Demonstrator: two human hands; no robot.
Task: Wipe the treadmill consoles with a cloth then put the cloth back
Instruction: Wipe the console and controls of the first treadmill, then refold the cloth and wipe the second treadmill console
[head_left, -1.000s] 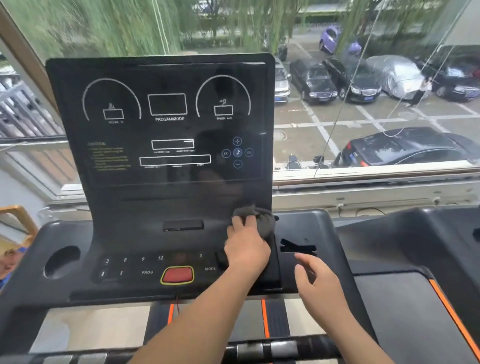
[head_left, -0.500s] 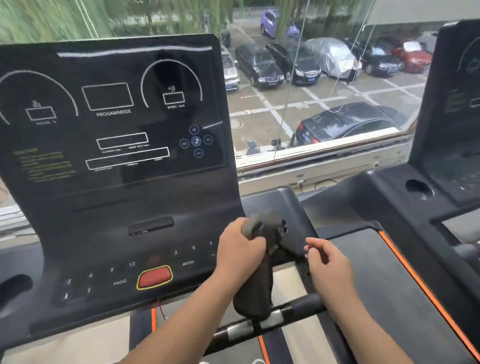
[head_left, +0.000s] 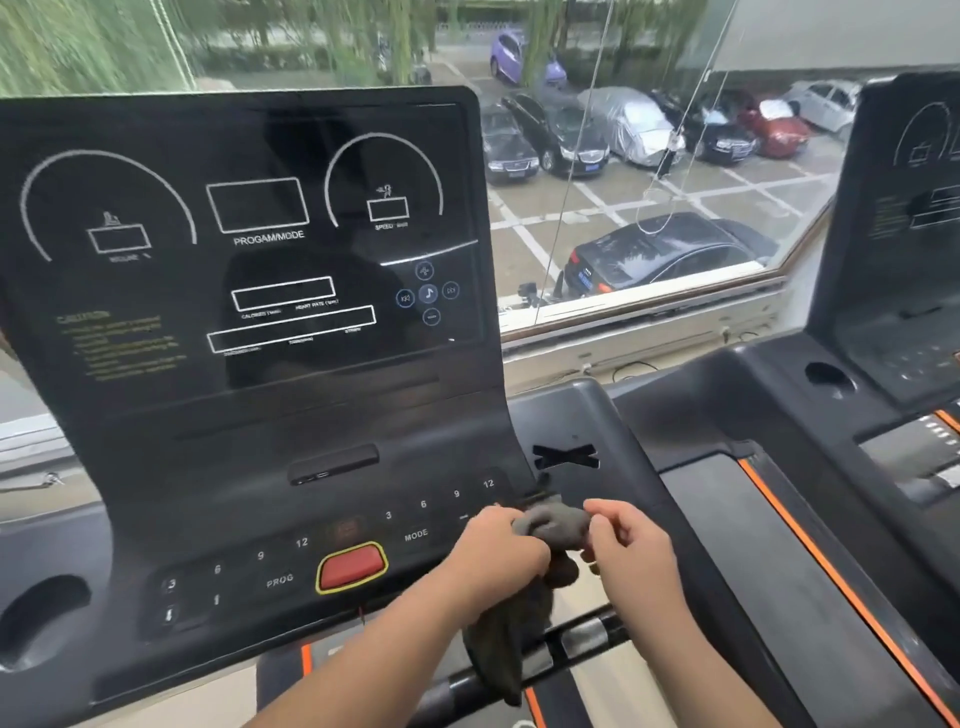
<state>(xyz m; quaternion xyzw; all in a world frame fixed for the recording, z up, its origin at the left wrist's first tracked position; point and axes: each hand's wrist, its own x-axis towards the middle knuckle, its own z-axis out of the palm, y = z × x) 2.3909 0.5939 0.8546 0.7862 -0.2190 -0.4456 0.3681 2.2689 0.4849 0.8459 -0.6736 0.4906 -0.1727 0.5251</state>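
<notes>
Both hands grasp a dark grey cloth (head_left: 550, 525) just in front of the right end of the near treadmill console (head_left: 249, 291). The left hand (head_left: 498, 551) is clenched around the bunched upper part of the cloth, and the right hand (head_left: 631, 545) pinches the cloth's right edge between thumb and fingertips. Below the left hand, the rest of the cloth hangs down in a loose tail that crosses in front of the black and silver handlebar (head_left: 582, 636). The cloth is held up off the console, near the button marked 12 in the right-hand number row and just beside the X-shaped cut-out (head_left: 566, 457) in the black side tray. On the control strip, a red stop button (head_left: 352, 567) with a yellow border sits between the PROG and MODE labels, left of the hands. The console's dark screen carries white dial outlines and the words PROGAM/MODE, and a round cup holder (head_left: 44, 618) is sunk into the tray at the far left. A second treadmill console (head_left: 904, 218) stands at the right edge, well apart from the hands. Through the window (head_left: 649, 171) behind both consoles, parked cars are visible below.
</notes>
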